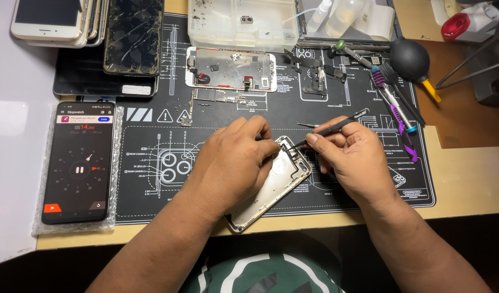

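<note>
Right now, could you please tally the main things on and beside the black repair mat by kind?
Opened phone housing, held by left hand: 1
Black tweezers, in right hand: 1
Phone showing a stopwatch: 1
Removed screen assembly: 1
Logic board: 1
Clear parts tray: 1
Black dust blower: 1
Cracked-screen phone: 1
Total: 8

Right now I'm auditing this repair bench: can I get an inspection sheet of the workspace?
Surface: black repair mat on a tan table.
Job's things: gold phone housing, opened, under black tweezers.
Clutter: stacked phones, screen assembly, parts tray, dust blower, screwdrivers.
Hands: left hand steadies the housing; right hand fingers pinch the tweezers.
Cables: dark leads at the far right.
Surroundings: timer phone on bubble wrap.
</note>
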